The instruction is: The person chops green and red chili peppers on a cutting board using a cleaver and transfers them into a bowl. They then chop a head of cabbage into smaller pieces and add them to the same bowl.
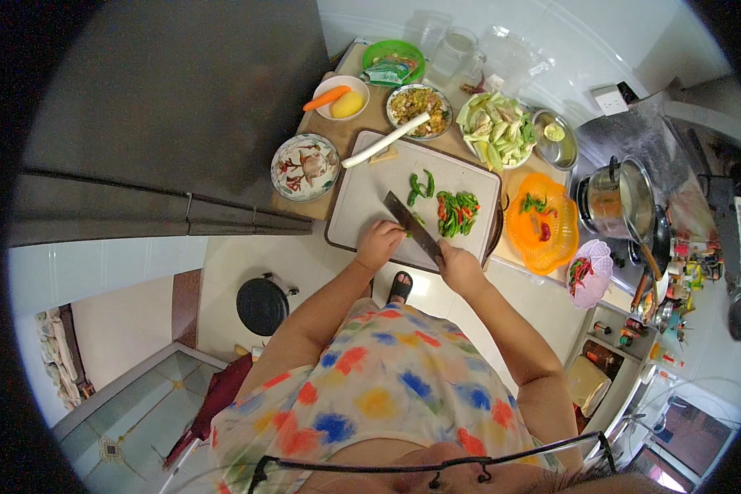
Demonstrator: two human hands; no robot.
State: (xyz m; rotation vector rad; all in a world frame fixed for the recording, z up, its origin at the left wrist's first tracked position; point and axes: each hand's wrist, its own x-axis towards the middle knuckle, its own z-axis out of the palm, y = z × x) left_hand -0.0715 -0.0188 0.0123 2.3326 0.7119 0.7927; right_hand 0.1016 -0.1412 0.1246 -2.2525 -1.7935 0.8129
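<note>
My right hand [461, 268] grips the handle of a broad-bladed kitchen knife [410, 225], whose blade slants up and left over the cutting board [364, 191]. Left of the blade, the bent fingers of my left hand [380, 243] press a green chili pepper [407, 234] to the board; most of it is hidden. Behind the blade lie several green pepper pieces [421, 185]. A pile of sliced green and red peppers [458, 213] rests to the right. A peeled white stalk [386, 141], perhaps leek, spans the board's far left edge and reaches a plate.
An orange basket [542, 223] and a pink basket [600, 272] with peppers stand at right, near a steel pot [620, 197]. Behind the board are a plate of cooked food [418, 111], cut leafy vegetables [497, 131] and a glass pitcher [454, 57]. A patterned bowl [305, 167] sits left.
</note>
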